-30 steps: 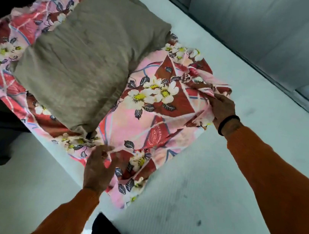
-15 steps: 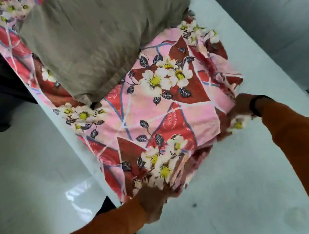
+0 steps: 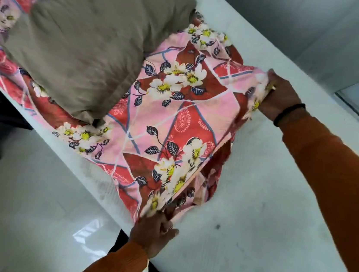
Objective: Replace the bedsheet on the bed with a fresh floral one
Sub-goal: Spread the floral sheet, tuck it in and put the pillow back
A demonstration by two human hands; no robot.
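Floral bedsheet [image 3: 171, 121] spread across the centre of the frame, pink and red with white flowers, covering only the upper-left stretch of the bare white mattress [image 3: 264, 225] and ending in a loose, doubled-under edge near the middle. Pinched at that edge by both hands, seemingly so the cloth can be drawn flat toward the lower right: left hand [image 3: 154, 232] at lower centre, fingers curled around the near corner by the mattress side; right hand [image 3: 278, 96] at right of centre, clenched on the far corner, fabric bunched in the fist. Held wide apart, likely to keep the edge taut and square. Weighted at upper left by a grey-brown pillow [image 3: 90, 41], probably anchoring that end. Beyond, glossy pale floor [image 3: 29, 208] at lower left, grey wall [image 3: 300, 26] at upper right.
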